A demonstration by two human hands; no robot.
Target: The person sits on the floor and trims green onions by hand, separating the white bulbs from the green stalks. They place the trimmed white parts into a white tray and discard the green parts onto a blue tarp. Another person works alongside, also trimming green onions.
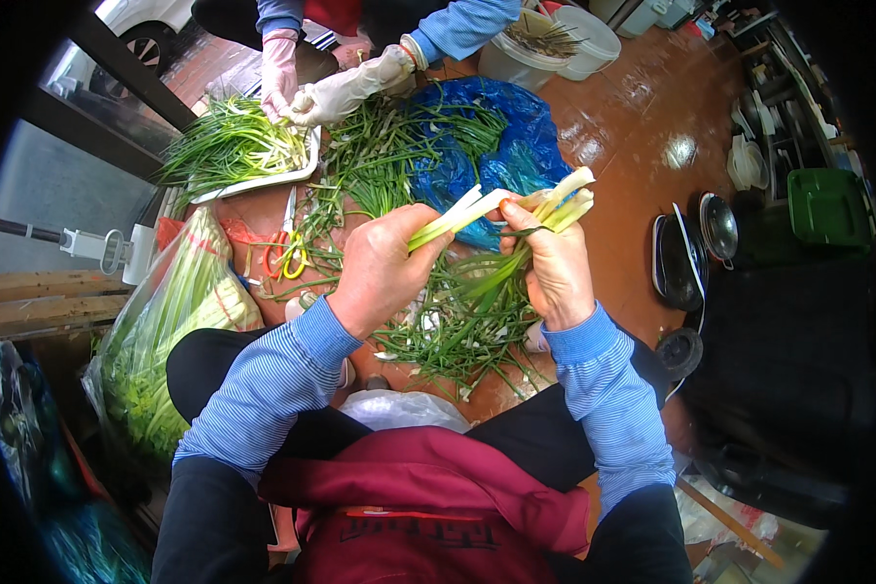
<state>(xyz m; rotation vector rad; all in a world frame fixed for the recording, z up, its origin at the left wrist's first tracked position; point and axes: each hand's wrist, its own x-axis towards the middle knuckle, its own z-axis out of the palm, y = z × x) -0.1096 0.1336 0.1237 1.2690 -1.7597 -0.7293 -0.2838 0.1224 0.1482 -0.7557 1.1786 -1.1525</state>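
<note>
My left hand (383, 255) is closed around a few pale green onion stalks (454, 219), whose white ends point toward my other hand. Several more green onions (568, 203) are gripped in my right hand (557, 274), white ends up and green leaves hanging below. Its thumb and fingertips meet the end of the stalks from the left hand. Under both hands, a loose heap of green leaves and trimmings (460, 328) covers part of the red tiled floor. Beyond them, more green onions (372, 160) lie beside and on a crumpled blue plastic bag (533, 146).
A co-worker's gloved hands (347, 91) work over a white tray (281, 177) of green onions. Scissors (290, 252) lie on the floor at left, near a clear bag of celery (168, 350). White buckets (518, 66) stand at the back; black pans (677, 259) are at right.
</note>
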